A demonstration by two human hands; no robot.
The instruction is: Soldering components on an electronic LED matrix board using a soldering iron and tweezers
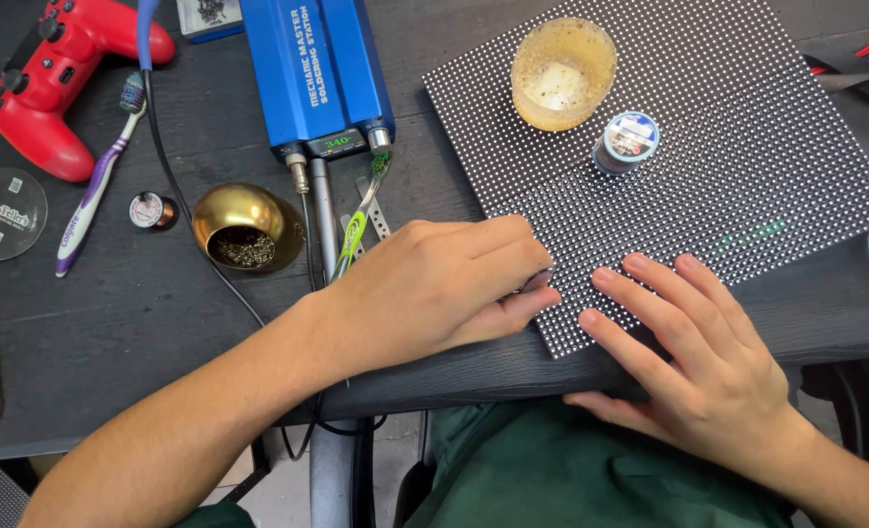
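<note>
- While both hands rest on the dotted LED panel (708, 147), the panel lies flat on the dark worktop (112, 332), its near corner at the front edge.
- Left hand (434, 284): loosely open, palm down, fingertips on the panel's near-left edge, gripping nothing.
- Right hand (694, 352): open, fingers spread flat on the near corner.
- An amber cup (564, 73) and a small spool (626, 142) stand on the panel.
- A blue soldering station (312, 68) sits left of it.
</note>
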